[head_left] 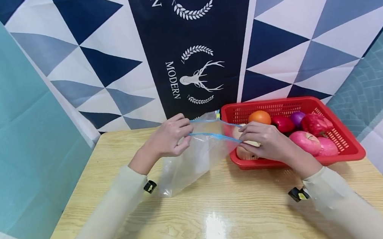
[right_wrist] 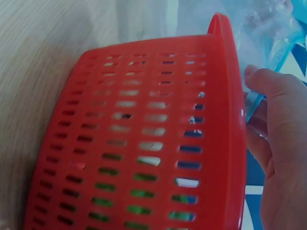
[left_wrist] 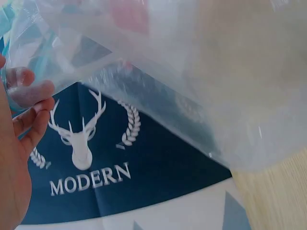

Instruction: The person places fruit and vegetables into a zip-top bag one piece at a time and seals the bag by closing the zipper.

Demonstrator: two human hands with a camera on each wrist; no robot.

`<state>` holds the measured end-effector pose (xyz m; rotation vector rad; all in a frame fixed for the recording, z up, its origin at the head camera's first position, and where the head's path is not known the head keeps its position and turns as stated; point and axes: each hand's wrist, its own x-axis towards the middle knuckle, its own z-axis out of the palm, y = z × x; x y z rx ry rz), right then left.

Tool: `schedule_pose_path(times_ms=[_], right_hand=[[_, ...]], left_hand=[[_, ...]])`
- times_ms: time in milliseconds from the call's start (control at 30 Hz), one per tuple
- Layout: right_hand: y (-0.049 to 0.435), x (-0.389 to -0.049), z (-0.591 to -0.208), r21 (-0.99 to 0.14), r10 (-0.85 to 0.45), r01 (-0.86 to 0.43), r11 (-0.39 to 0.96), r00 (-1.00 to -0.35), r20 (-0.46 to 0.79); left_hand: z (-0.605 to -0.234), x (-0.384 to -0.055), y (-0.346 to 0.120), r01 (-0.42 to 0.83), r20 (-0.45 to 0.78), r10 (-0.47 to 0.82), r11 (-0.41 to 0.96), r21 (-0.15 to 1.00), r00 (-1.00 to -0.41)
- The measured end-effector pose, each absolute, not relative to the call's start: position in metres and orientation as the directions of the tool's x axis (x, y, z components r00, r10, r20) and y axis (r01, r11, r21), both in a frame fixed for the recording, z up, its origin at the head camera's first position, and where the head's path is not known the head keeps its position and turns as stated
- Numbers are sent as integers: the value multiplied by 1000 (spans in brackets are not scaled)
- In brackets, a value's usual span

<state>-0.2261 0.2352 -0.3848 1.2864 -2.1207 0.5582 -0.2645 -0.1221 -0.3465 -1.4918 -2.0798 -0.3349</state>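
A clear zip bag (head_left: pixel 195 161) with a blue zip strip hangs between the two hands over the table, its mouth parted. My left hand (head_left: pixel 175 135) pinches the rim at the left end of the mouth. At the right end, my right hand (head_left: pixel 263 140) pinches the blue strip between thumb and fingers, in front of the red basket's left part. A yellow slider shows at the far edge of the strip. In the left wrist view the bag (left_wrist: pixel 206 86) spreads wide past the fingertips, and nothing distinct shows inside it.
A red plastic basket (head_left: pixel 350 155) stands at the back right of the wooden table (head_left: pixel 173 227). In it lie an orange (head_left: pixel 259 117), a pink apple (head_left: pixel 304 142), a purple onion (head_left: pixel 297 118), a red pepper (head_left: pixel 316 123) and several other items. A patterned cloth hangs behind the table.
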Motion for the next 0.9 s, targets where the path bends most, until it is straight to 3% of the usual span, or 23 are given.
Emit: schedule_pose_path(times_ms=[500, 733, 900], right_hand=[[235, -226, -392, -109, -622, -911, 397, -355, 698], [242, -217, -388, -137, -595, -891, 433, -396, 700], [258, -211, -385, -144, -604, -847, 511, -473, 642]], left_hand=[[-351, -259, -110, 930, 592, 782, 339, -142, -195], [-353, -259, -103, 929, 572, 793, 344, -135, -210], [-357, -260, -101, 929, 581, 788, 342, -142, -202]])
